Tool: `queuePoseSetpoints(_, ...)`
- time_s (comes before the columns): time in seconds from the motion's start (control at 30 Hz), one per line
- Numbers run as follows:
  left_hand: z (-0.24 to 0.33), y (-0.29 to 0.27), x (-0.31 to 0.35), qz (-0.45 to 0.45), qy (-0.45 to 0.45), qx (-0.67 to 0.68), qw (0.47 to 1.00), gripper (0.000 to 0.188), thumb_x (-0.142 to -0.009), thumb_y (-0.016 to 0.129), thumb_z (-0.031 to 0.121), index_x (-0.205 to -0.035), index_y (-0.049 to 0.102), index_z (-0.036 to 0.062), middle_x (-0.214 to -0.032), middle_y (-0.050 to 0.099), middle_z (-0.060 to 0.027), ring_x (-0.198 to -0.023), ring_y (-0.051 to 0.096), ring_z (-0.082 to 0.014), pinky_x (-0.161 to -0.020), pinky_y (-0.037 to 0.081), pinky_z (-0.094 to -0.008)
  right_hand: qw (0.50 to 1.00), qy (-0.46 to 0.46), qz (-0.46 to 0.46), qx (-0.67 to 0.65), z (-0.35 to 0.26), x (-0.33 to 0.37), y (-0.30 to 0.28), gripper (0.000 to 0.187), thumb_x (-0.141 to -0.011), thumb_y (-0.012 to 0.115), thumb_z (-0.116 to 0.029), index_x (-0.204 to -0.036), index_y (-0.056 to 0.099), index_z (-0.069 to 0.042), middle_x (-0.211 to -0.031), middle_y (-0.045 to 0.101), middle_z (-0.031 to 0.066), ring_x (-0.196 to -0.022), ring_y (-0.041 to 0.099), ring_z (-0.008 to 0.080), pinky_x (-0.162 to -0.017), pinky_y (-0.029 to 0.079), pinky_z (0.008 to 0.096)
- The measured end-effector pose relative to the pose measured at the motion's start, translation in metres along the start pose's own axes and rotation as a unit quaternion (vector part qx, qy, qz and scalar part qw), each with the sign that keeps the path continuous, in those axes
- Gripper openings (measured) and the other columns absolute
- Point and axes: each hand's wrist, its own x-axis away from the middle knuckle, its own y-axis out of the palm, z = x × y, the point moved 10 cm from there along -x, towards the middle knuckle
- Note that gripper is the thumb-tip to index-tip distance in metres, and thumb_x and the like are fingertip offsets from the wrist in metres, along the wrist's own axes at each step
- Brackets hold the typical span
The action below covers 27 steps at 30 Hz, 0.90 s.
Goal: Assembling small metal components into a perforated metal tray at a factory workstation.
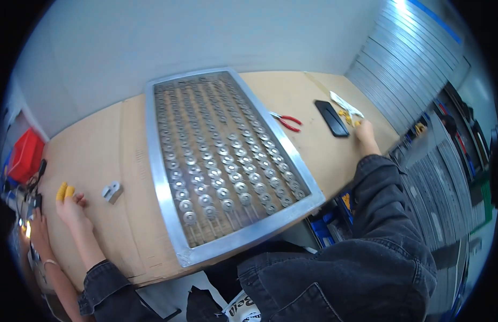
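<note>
My left hand (73, 208) is over the left side of the table, with yellow finger cots (65, 191) on two outstretched fingers. The other fingers are partly curled, and nothing shows in them. To its right lies a small grey block-shaped part (112, 191). Far to the right, my right hand (365, 134) is closed at the fingertips on a yellow finger cot (358, 123). Loose yellow finger cots (345, 116) and a crumpled white wrapper (346, 104) lie beside it. Between my hands rests a metal frame (162, 193) with rows of round metal rollers (227, 161).
Next to the frame are red-handled pliers (289, 123) and a black phone (331, 118). A red bin (25, 155) stands at the far left. Another person's arm (55, 273) reaches in beside my left forearm. Stacked metal panels (404, 59) lean at the right beyond the cardboard-covered table (106, 134).
</note>
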Motion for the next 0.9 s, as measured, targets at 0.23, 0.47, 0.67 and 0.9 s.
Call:
queuePoseSetpoints(0.23,0.035,0.031,0.056,-0.006,0.019,-0.009,1.0,0.038,-0.08,0.047,-0.006,-0.117,0.054,0.0021,-0.084,0.057,-0.0088,-0.061,0.054,-0.0133,-0.052,0.045,-0.0239,0.848,0.072,-0.166,-0.499,0.047,-0.025,0.059,0.033,-0.088,0.062,-0.012,-0.115,0.059,0.006,-0.106,0.063,0.0196,-0.086,0.066,0.0267,-0.072,0.058,0.035)
queuePoseSetpoints(0.47,0.033,0.028,0.04,0.011,0.055,-0.104,0.993,0.024,-0.083,0.059,0.007,-0.107,0.059,0.0018,-0.099,0.064,-0.0164,-0.089,0.063,-0.0303,-0.081,0.051,-0.0384,0.873,-0.184,-0.255,-0.374,-0.239,-0.04,0.084,0.03,-0.091,0.059,-0.015,-0.117,0.059,-0.001,-0.105,0.063,0.011,-0.082,0.061,0.0191,-0.071,0.049,0.0266)
queuePoseSetpoints(0.67,0.057,0.041,0.055,-0.043,0.115,-0.032,0.992,0.028,-0.087,0.06,0.009,-0.113,0.057,-0.0002,-0.1,0.061,-0.0165,-0.083,0.061,-0.0268,-0.076,0.051,-0.0354,0.905,-0.334,-0.088,-0.248,-0.31,0.007,-0.015,0.028,-0.093,0.057,-0.017,-0.119,0.059,-0.009,-0.105,0.062,0.0025,-0.079,0.055,0.0114,-0.069,0.041,0.0182)
queuePoseSetpoints(0.9,0.067,0.093,0.098,-0.347,0.006,0.23,0.909,0.036,-0.088,0.067,0.02,-0.116,0.055,0.0001,-0.089,0.059,-0.0108,-0.05,0.053,-0.0101,-0.041,0.041,-0.0204,0.734,-0.462,-0.352,-0.351,-0.513,0.317,-0.003,0.016,-0.084,0.056,0.003,-0.098,0.056,-0.004,-0.079,0.055,0.0017,-0.053,0.044,0.0052,-0.043,0.035,0.0178)
